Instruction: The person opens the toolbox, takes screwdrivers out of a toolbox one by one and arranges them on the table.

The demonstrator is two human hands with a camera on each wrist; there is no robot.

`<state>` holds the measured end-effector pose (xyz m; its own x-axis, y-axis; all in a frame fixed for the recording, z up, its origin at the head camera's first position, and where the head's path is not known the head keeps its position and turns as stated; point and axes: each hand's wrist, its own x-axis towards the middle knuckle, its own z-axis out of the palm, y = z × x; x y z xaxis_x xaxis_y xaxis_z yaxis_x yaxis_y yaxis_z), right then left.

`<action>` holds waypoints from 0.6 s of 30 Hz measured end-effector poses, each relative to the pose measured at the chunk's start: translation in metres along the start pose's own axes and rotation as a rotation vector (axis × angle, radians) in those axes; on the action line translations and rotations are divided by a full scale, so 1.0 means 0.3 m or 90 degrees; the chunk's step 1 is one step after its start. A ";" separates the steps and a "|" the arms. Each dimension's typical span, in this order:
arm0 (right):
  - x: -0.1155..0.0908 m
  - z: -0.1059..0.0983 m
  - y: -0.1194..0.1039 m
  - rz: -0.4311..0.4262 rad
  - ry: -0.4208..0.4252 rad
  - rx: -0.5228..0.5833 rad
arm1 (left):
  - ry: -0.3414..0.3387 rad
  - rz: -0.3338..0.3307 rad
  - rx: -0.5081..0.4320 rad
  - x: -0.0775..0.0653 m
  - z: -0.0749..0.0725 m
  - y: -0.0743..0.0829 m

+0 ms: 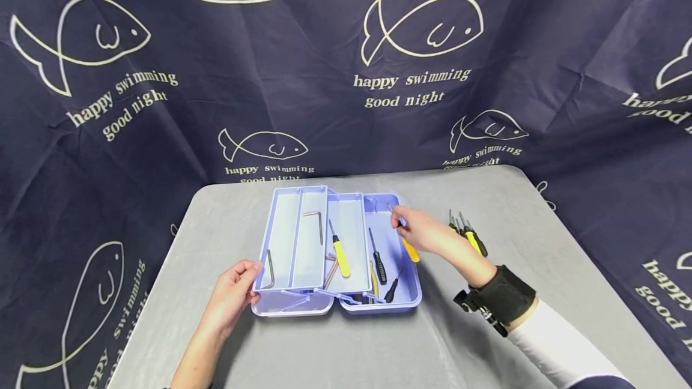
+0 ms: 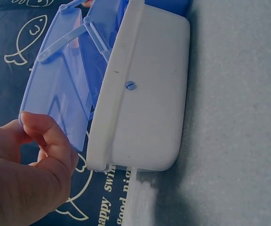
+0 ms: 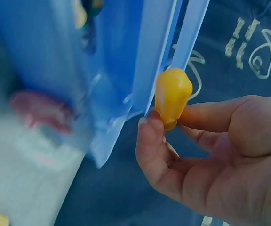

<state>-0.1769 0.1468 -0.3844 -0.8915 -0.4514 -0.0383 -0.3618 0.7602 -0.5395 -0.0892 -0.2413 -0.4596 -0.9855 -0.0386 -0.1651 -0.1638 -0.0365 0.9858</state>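
A light blue cantilever toolbox (image 1: 416,293) stands spread out on the table. My left hand (image 1: 224,296) pinches the near left corner of its upper tray (image 2: 55,89) between thumb and fingers. Over the bottom compartment, my right hand (image 1: 424,230) holds a screwdriver with a yellow-orange handle (image 3: 173,96); its blade end is mostly hidden by the fingers in the head view. L-shaped hex keys (image 1: 321,230) lie in the upper tray. A yellow-handled screwdriver (image 1: 340,260) rests in the middle tray, and a black screwdriver (image 1: 379,266) lies in the bottom.
On the grey table (image 1: 459,341), right of the toolbox, several yellow and black screwdrivers (image 1: 473,239) lie in a group. A shorter black-handled tool (image 1: 391,290) is in the bottom compartment's near end. A dark blue fish-print cloth (image 1: 324,77) hangs behind the table.
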 end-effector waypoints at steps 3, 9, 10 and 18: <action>-0.028 -0.020 0.056 0.052 0.004 -0.003 | 0.002 0.001 0.000 -0.003 -0.001 -0.001; -0.093 -0.055 0.196 0.140 0.025 -0.007 | -0.001 0.006 -0.006 -0.004 0.006 -0.003; -0.104 -0.060 0.222 0.152 0.028 0.002 | -0.001 0.005 -0.007 -0.004 0.007 -0.004; -0.179 -0.107 0.426 0.199 0.037 0.038 | 0.001 0.012 -0.014 -0.003 0.005 -0.006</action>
<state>-0.1840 0.2833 -0.4244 -0.9715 -0.1723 -0.1630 -0.0532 0.8281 -0.5581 -0.0882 -0.2395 -0.4613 -0.9884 -0.0413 -0.1459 -0.1434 -0.0581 0.9880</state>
